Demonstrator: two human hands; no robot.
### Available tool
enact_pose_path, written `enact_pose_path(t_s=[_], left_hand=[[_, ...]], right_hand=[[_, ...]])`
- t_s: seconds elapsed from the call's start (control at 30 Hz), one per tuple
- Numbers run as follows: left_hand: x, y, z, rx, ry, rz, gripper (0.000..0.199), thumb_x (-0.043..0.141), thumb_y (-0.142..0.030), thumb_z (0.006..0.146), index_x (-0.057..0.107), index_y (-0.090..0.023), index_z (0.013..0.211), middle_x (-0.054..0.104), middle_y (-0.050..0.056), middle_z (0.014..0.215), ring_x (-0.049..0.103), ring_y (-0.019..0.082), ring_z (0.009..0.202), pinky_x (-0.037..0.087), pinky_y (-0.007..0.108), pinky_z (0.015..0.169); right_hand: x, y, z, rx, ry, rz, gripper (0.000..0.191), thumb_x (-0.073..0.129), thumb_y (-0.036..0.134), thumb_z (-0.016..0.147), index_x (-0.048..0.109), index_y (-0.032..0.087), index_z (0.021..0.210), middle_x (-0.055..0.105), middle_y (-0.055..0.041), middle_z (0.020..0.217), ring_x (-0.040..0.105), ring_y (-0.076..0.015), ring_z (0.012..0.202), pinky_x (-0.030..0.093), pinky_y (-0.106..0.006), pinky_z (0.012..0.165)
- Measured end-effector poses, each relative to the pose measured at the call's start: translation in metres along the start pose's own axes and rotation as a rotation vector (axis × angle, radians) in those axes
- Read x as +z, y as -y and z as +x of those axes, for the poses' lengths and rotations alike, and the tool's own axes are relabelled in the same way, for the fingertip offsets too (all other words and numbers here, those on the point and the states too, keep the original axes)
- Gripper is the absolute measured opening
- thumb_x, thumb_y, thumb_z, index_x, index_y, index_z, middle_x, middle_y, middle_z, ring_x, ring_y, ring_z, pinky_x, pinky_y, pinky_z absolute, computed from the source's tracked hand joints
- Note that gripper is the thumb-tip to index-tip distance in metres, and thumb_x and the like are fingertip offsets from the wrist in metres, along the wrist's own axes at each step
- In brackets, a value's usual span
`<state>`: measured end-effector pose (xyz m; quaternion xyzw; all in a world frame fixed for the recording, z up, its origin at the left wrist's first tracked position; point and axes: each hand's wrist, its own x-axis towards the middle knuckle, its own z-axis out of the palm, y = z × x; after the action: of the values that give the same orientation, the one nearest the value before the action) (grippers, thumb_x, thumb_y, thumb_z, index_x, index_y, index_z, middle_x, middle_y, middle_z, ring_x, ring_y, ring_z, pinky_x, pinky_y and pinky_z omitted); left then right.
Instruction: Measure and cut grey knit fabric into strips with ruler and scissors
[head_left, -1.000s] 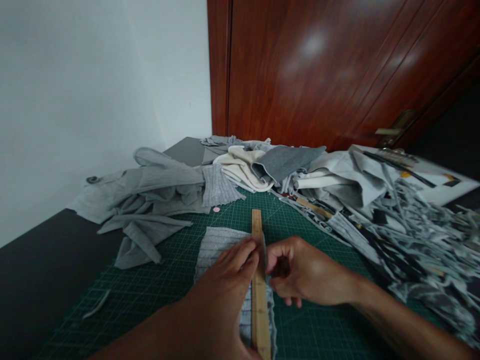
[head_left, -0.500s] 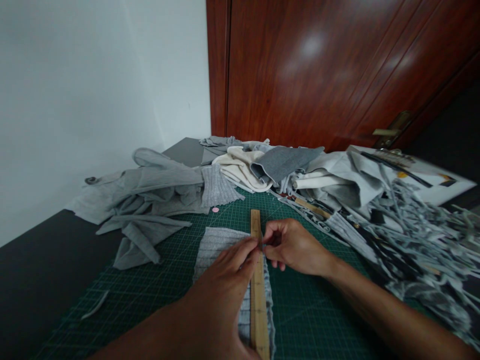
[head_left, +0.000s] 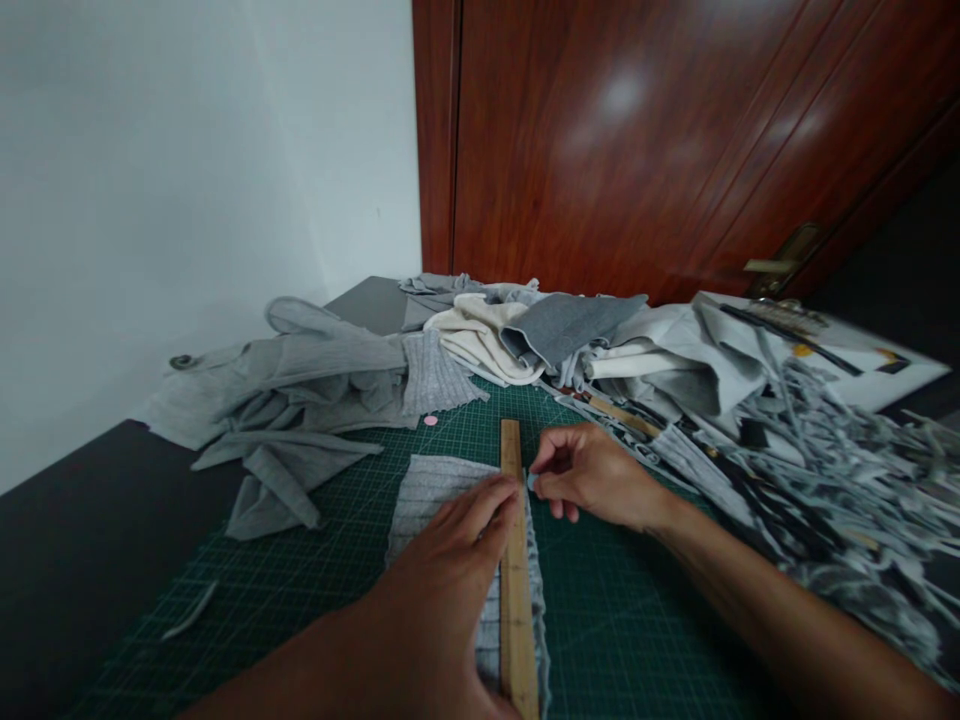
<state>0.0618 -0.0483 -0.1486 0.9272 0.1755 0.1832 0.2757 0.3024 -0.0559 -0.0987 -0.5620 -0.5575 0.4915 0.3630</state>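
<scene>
Crumpled cloth [head_left: 330, 360] and, seemingly, tangled strips [head_left: 840, 450] flank the wooden ruler [head_left: 516, 590]

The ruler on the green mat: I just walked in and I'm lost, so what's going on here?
A person's left hand rests on the ruler, which lies over the ribbed cloth on the mat. The right hand pinches a small pale blue piece by the ruler's right edge, near its far end. Loose cloths lie beyond, with strips heaped to the right.
</scene>
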Motion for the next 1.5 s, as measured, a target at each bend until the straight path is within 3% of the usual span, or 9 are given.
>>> enact_pose_path(t_s=[0.2,0.47,0.73,0.93,1.07,1.2,1.33,1.5], left_hand=[[-0.004,-0.004,0.000,-0.017,-0.012,-0.022,0.114,0.079,-0.057,0.074,0.019,-0.032,0.167,0.027,0.010,0.173,0.028,0.042,0.156,0.029,0.064,0.126],[-0.005,-0.003,-0.002,0.001,-0.002,-0.027,0.114,0.078,-0.056,0.076,0.015,-0.032,0.168,0.025,0.009,0.174,0.027,0.040,0.157,0.029,0.060,0.127],[0.001,0.002,0.000,0.001,-0.022,-0.028,0.119,0.079,-0.061,0.071,0.016,-0.031,0.168,0.027,0.010,0.173,0.029,0.043,0.156,0.030,0.063,0.126],[-0.001,0.000,-0.001,0.003,-0.009,-0.028,0.122,0.080,-0.062,0.070,0.015,-0.031,0.168,0.025,0.009,0.174,0.027,0.042,0.157,0.030,0.061,0.126],[0.003,0.003,-0.001,0.006,-0.003,-0.027,0.126,0.082,-0.063,0.067,0.014,-0.031,0.168,0.025,0.010,0.173,0.027,0.042,0.157,0.029,0.062,0.127],[0.002,0.003,0.000,-0.021,0.021,-0.048,0.131,0.089,-0.063,0.057,0.024,-0.028,0.166,0.025,0.013,0.172,0.029,0.045,0.155,0.029,0.060,0.126],[-0.005,-0.003,-0.001,-0.046,0.030,-0.079,0.123,0.092,-0.065,0.052,0.040,-0.028,0.158,0.028,0.012,0.170,0.034,0.045,0.152,0.035,0.057,0.124],[-0.008,-0.007,0.000,-0.031,0.007,-0.091,0.119,0.091,-0.066,0.055,0.039,-0.031,0.157,0.029,0.011,0.169,0.035,0.045,0.151,0.036,0.058,0.123]], right_hand=[[0.006,-0.005,0.002,0.023,0.053,0.006,0.011,0.070,0.015,0.064,0.062,0.020,0.070,0.064,0.0075,0.047,0.059,-0.0104,0.038,0.045,-0.016,0.034],[-0.006,-0.003,0.020,-0.014,-0.050,-0.007,0.014,0.071,0.014,0.065,0.060,0.020,0.069,0.063,0.0080,0.045,0.057,-0.0091,0.037,0.042,-0.016,0.035],[-0.003,-0.003,0.020,-0.009,0.028,-0.017,0.012,0.071,0.013,0.063,0.061,0.020,0.067,0.064,0.0071,0.046,0.058,-0.0101,0.038,0.043,-0.016,0.034],[-0.006,-0.004,0.028,-0.037,-0.087,-0.019,0.013,0.071,0.014,0.064,0.060,0.021,0.068,0.063,0.0080,0.045,0.056,-0.0090,0.037,0.042,-0.016,0.036],[-0.007,-0.002,0.022,-0.057,-0.096,-0.002,0.014,0.074,0.015,0.064,0.063,0.020,0.071,0.064,0.0068,0.045,0.056,-0.0094,0.038,0.042,-0.016,0.036],[-0.004,-0.006,0.016,-0.072,-0.135,0.039,0.015,0.073,0.016,0.065,0.063,0.020,0.074,0.064,0.0068,0.050,0.058,-0.0092,0.040,0.046,-0.018,0.038],[-0.003,-0.013,0.017,-0.075,-0.168,0.076,0.015,0.073,0.017,0.065,0.062,0.020,0.075,0.065,0.0066,0.053,0.058,-0.0089,0.041,0.045,-0.018,0.038],[-0.005,-0.014,0.019,-0.071,-0.160,0.100,0.015,0.073,0.018,0.064,0.061,0.019,0.074,0.067,0.0053,0.056,0.056,-0.0081,0.041,0.043,-0.017,0.037]])
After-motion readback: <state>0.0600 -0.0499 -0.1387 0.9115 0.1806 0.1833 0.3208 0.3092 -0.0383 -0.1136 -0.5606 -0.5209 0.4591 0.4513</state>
